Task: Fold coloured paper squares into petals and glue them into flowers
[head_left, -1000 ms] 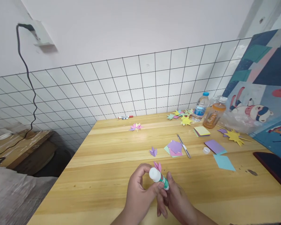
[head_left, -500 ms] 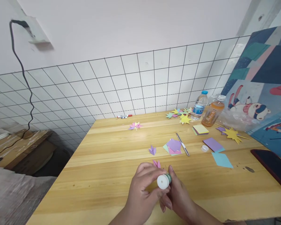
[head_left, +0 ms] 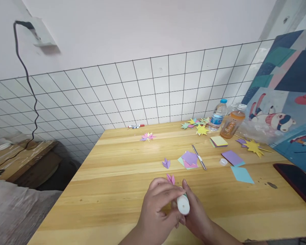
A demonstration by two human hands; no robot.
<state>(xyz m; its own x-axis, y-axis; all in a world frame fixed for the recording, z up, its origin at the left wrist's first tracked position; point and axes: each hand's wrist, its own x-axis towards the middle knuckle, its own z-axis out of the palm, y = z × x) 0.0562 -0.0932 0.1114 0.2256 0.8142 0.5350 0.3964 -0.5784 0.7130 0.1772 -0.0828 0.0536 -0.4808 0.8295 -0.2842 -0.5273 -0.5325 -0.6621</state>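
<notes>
A glue stick (head_left: 183, 205) with a white end and a bit of green label points its round end toward me. My left hand (head_left: 159, 206) pinches the white end between thumb and fingers. Around the body of the stick my right hand (head_left: 196, 212) is closed; most of that body is hidden. Just beyond my fingers lies a pink folded paper piece (head_left: 171, 179), and past it a purple folded piece (head_left: 166, 163). A small clear cap (head_left: 223, 162) lies to the right.
Paper squares (head_left: 189, 158) lie beside a craft knife (head_left: 199, 157). Further right are blue paper (head_left: 242, 174), a stack of squares (head_left: 219, 141), a water bottle (head_left: 218, 115), an orange drink bottle (head_left: 232, 122) and a phone (head_left: 295, 183). Paper stars (head_left: 201, 129) and a marker (head_left: 137, 126) lie near the wall.
The glue stick's white end has shifted slightly right and down and turned more toward me. Both hands have stayed on it.
</notes>
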